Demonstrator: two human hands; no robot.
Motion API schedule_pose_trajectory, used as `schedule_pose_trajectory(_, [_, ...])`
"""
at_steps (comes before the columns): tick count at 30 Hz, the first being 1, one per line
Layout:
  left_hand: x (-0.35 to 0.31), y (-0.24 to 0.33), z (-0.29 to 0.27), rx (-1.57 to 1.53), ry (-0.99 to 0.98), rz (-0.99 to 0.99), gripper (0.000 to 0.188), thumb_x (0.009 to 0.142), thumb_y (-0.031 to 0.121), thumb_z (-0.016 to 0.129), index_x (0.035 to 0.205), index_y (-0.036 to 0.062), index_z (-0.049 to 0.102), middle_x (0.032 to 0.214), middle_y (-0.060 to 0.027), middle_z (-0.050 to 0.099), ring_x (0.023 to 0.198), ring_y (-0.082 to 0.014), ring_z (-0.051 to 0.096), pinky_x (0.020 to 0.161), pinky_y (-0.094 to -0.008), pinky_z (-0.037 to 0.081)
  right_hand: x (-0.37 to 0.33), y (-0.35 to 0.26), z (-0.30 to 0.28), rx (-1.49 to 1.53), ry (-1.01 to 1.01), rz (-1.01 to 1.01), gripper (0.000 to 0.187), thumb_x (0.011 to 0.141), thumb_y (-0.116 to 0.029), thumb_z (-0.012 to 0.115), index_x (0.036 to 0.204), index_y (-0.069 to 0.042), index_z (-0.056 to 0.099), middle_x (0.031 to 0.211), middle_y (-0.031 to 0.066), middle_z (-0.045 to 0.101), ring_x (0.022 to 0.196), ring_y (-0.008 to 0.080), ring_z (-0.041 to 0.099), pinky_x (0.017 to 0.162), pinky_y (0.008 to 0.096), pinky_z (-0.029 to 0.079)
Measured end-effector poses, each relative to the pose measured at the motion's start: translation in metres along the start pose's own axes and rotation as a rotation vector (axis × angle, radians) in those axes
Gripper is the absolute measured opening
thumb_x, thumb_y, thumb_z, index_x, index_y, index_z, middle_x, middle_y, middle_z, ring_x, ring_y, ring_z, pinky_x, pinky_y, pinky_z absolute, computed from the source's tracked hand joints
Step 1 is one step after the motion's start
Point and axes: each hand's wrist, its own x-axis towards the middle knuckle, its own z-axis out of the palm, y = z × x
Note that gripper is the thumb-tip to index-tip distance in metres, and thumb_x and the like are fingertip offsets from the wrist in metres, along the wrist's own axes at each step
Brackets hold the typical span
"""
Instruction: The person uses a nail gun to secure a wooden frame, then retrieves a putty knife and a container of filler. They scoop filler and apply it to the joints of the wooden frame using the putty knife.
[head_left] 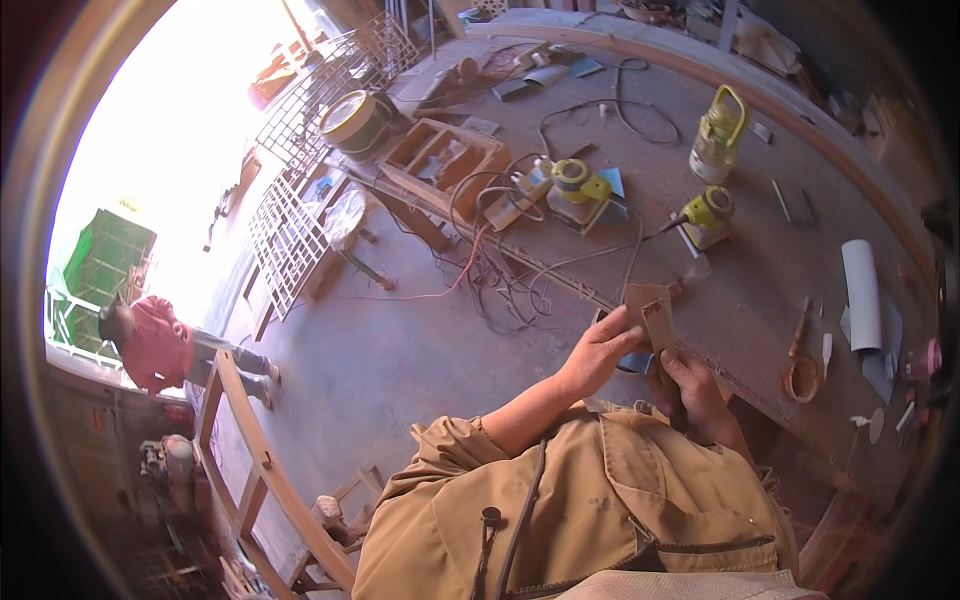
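Close in front of my chest, at the bench edge, I hold a flat brown piece [655, 312] that looks like wood. A dark, rough patch shows near its upper end. My left hand [598, 352] grips it from the left, fingertips along its edge. Lower down, my right hand [695, 388] is closed around its lower part, thumb lying on the front. Just beyond the piece, a scraper-like tool [692, 275] rests at the edge of the workbench [740, 310]. Something blue shows below my left fingers, mostly hidden.
Two yellow-green power sanders [578, 185] [712, 208] and tangled cords lie on the bench. Behind them are a wooden box [445, 160] and a bucket [352, 122]. A white roll [862, 295] lies right. A wooden frame [262, 455] stands left; a person [155, 345] is beyond it.
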Motion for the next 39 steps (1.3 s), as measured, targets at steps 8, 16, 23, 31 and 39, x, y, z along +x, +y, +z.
schedule_pose_trajectory(8, [-0.035,0.021,-0.032,-0.244,0.086,0.011,0.043,0.094,0.029,0.039,0.128,0.0028,0.038,0.120,-0.0090,0.050,0.109,-0.0196,0.049,0.095,-0.0371,0.039,0.031,0.009,0.039,-0.127,-0.011,0.125,0.036,0.090,-0.039,0.046,0.078,-0.005,0.050,0.052,0.0039,0.048,0.037,0.0098,0.040,0.037,0.0221,0.031])
schedule_pose_trajectory(16, [-0.067,0.036,-0.081,-0.317,0.298,0.047,0.039,0.094,0.030,0.040,0.121,0.0023,0.044,0.116,-0.0084,0.052,0.105,-0.0202,0.051,0.091,-0.0409,0.042,0.064,0.018,0.087,-0.228,-0.119,0.229,0.036,0.090,-0.039,0.046,0.079,-0.005,0.049,0.051,0.0042,0.047,0.036,0.0092,0.039,0.037,0.0220,0.031])
schedule_pose_trajectory(23, [-0.092,0.045,-0.125,-0.317,0.381,0.100,0.036,0.093,0.031,0.042,0.114,0.0020,0.048,0.110,-0.0102,0.055,0.099,-0.0218,0.055,0.088,-0.0429,0.044,0.087,0.021,0.132,-0.261,-0.125,0.360,0.032,0.092,-0.032,0.044,0.080,-0.003,0.048,0.051,0.0035,0.046,0.036,0.0084,0.037,0.037,0.0221,0.031])
schedule_pose_trajectory(31, [-0.098,0.068,-0.163,-0.253,0.479,0.191,0.032,0.093,0.028,0.041,0.106,0.0022,0.053,0.104,-0.0103,0.058,0.096,-0.0221,0.057,0.083,-0.0425,0.047,0.127,0.015,0.161,-0.484,-0.146,0.376,0.033,0.090,-0.034,0.046,0.080,-0.004,0.052,0.051,0.0011,0.047,0.035,0.0072,0.039,0.035,0.0218,0.032])
schedule_pose_trajectory(39, [-0.106,0.085,-0.200,-0.451,0.289,0.108,0.043,0.095,0.035,0.033,0.118,0.0026,0.048,0.117,-0.0094,0.054,0.110,-0.0229,0.049,0.097,-0.0444,0.035,0.140,0.009,0.181,-0.545,-0.112,0.375,0.033,0.091,-0.034,0.047,0.081,-0.003,0.052,0.051,0.0007,0.047,0.036,0.0059,0.038,0.036,0.0210,0.032])
